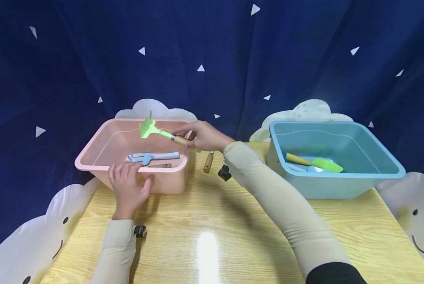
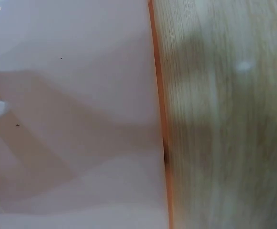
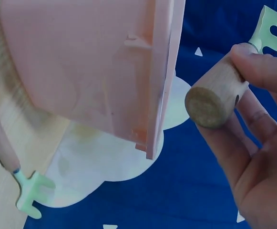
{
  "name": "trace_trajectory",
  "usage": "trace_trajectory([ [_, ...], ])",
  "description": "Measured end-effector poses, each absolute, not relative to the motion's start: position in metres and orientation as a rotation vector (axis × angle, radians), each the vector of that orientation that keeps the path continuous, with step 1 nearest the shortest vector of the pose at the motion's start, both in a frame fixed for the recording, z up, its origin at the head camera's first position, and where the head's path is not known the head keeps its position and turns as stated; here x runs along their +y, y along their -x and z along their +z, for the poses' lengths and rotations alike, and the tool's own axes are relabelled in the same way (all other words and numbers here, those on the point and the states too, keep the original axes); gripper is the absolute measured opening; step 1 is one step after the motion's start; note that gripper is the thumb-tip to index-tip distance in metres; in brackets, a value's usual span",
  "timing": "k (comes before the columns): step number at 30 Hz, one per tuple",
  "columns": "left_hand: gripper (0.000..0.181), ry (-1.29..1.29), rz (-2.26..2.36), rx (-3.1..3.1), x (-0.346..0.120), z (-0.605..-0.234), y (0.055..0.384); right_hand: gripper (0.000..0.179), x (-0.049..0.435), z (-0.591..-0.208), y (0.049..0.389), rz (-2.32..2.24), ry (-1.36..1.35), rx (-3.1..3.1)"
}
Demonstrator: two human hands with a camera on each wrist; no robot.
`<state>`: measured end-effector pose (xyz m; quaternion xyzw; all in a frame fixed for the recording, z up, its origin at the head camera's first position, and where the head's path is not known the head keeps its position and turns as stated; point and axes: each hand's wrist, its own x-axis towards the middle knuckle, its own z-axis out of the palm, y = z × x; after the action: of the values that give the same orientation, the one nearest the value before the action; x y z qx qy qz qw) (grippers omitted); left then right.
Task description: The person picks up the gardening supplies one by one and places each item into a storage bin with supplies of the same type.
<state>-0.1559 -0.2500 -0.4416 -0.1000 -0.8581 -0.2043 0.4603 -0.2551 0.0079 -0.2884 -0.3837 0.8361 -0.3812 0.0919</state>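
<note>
My right hand (image 1: 206, 136) grips the wooden handle of a light green hand rake (image 1: 149, 127), its tines pointing left above the pink bin (image 1: 166, 181). In the right wrist view the handle's round end faces the camera, pinched between thumb and fingers. My left hand (image 1: 128, 187) holds the bin's front rim, fingers over the edge and thumb on the outer wall. Inside the bin lie a blue hand rake (image 1: 148, 157) and a wooden handle (image 1: 160, 165), whose head is hidden. The left wrist view shows mostly the bin's pink wall.
A second green hand rake (image 3: 33, 191) with a wooden handle lies on the table (image 1: 183, 232), just right of the pink bin. The blue bin (image 1: 333, 187) at right contains a green trowel (image 1: 327, 165) with a yellow handle and a light blue tool (image 1: 315, 169). A navy curtain (image 1: 226, 47) hangs behind.
</note>
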Motion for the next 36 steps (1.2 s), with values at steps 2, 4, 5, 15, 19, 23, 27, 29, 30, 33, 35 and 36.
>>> trace_trajectory([
  [2, 0.045, 0.25, -0.497, -2.109, -0.25, -0.442, 0.156, 0.052, 0.002, -0.289, 0.258, -1.147, 1.132, 2.479],
  [4, 0.045, 0.253, -0.498, -2.099, -0.249, -0.442, 0.156, 0.052, -0.005, -0.287, 0.26, -1.17, 1.139, 2.468],
  [5, 0.045, 0.254, -0.503, -2.092, -0.249, -0.442, 0.156, 0.053, -0.008, -0.286, 0.261, -1.188, 1.135, 2.456],
  [15, 0.044, 0.245, -0.525, -2.11, -0.248, -0.44, 0.156, 0.06, -0.037, -0.276, 0.267, -1.265, 1.09, 2.364],
  [19, 0.044, 0.246, -0.516, -2.118, -0.246, -0.44, 0.155, 0.062, -0.036, -0.278, 0.268, -1.334, 1.069, 2.273],
  [23, 0.045, 0.244, -0.501, -2.116, -0.247, -0.44, 0.155, 0.061, -0.034, -0.28, 0.269, -1.374, 1.057, 2.215],
  [27, 0.045, 0.245, -0.498, -2.113, -0.247, -0.44, 0.155, 0.059, -0.036, -0.283, 0.271, -1.366, 1.01, 2.241],
  [29, 0.044, 0.248, -0.502, -2.109, -0.246, -0.44, 0.155, 0.058, -0.037, -0.284, 0.271, -1.351, 0.979, 2.267],
  [30, 0.044, 0.248, -0.505, -2.107, -0.246, -0.44, 0.155, 0.057, -0.038, -0.285, 0.271, -1.344, 0.972, 2.279],
  [33, 0.044, 0.249, -0.51, -2.102, -0.245, -0.44, 0.155, 0.057, -0.041, -0.287, 0.272, -1.34, 0.972, 2.283],
  [35, 0.044, 0.25, -0.513, -2.099, -0.245, -0.439, 0.155, 0.057, -0.043, -0.288, 0.273, -1.346, 0.975, 2.277],
  [36, 0.044, 0.251, -0.513, -2.1, -0.245, -0.439, 0.155, 0.057, -0.044, -0.289, 0.273, -1.348, 0.976, 2.276],
])
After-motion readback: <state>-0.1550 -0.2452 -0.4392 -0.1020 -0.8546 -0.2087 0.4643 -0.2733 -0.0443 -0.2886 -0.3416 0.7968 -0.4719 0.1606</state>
